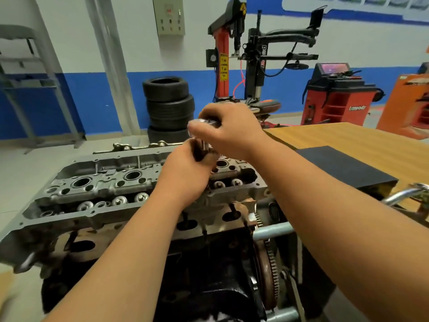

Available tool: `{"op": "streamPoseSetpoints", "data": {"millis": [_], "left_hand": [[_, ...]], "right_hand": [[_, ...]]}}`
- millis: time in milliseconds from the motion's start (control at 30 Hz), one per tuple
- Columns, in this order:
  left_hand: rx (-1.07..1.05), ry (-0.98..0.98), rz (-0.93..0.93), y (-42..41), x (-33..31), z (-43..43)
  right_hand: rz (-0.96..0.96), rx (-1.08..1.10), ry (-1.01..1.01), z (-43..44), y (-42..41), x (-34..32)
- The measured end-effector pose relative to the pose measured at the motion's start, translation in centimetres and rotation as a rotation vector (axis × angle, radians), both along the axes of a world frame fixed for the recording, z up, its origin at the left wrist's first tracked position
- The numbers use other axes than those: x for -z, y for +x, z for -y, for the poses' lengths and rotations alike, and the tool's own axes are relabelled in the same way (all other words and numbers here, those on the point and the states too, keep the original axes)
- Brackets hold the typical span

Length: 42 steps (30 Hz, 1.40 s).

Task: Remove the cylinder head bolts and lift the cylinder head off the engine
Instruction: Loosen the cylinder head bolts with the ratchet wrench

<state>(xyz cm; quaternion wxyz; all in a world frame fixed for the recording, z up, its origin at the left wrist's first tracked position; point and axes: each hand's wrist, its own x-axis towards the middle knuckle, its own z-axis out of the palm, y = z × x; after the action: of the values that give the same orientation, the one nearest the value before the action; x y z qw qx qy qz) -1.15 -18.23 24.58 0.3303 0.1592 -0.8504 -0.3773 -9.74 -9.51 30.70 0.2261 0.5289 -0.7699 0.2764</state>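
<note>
The cylinder head (111, 194) is seen seated on the engine block (209, 287), its top uncovered. Above its right end, a chrome socket tool (205, 145) is held roughly upright by both hands. The grip of the right hand (229, 131) is clenched round the tool's top, and the grip of the left hand (185, 173) is wrapped round the shaft just below. To the right of the cylinder head a wooden worktop (348, 140) is seen, with a black block (343, 168) laid on it.

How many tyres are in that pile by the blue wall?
4, in one stack behind the cylinder head: the top tyre, the second tyre, the third tyre and the bottom tyre. The head hides the stack's base, so more may be hidden.
</note>
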Motion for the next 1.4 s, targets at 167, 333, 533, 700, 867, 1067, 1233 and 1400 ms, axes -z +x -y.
{"op": "streamPoseSetpoints", "data": {"millis": [167, 333, 533, 700, 867, 1067, 1233, 1400], "left_hand": [[0.130, -0.168, 0.057, -0.4, -0.2, 0.3], [0.022, -0.062, -0.026, -0.3, 0.0, 0.4], [0.140, -0.075, -0.054, 0.4, 0.1, 0.5], [0.121, -0.138, -0.071, 0.0, 0.2, 0.2], [0.036, 0.018, 0.045, 0.5, -0.5, -0.2], [0.081, -0.241, 0.146, -0.2, -0.3, 0.7], [0.088, 0.113, 0.011, 0.2, -0.4, 0.5], [0.185, 0.069, 0.025, 1.0, -0.3, 0.5]], "right_hand": [[-0.366, 0.363, 0.064, -0.5, 2.6, 2.2], [-0.447, 0.391, 0.025, 0.3, 2.1, 1.2], [-0.243, 0.326, 0.028, -0.8, 1.7, 2.7], [-0.479, 0.394, -0.064, -1.4, 2.1, 3.0], [0.009, 0.011, -0.040, 0.6, 0.2, 0.8], [-0.456, 0.444, 0.001, -1.1, 2.4, 2.4], [0.063, 0.052, 0.161, 0.2, -0.1, -1.0], [-0.295, 0.358, 0.088, -1.0, 2.3, 3.0]]}}
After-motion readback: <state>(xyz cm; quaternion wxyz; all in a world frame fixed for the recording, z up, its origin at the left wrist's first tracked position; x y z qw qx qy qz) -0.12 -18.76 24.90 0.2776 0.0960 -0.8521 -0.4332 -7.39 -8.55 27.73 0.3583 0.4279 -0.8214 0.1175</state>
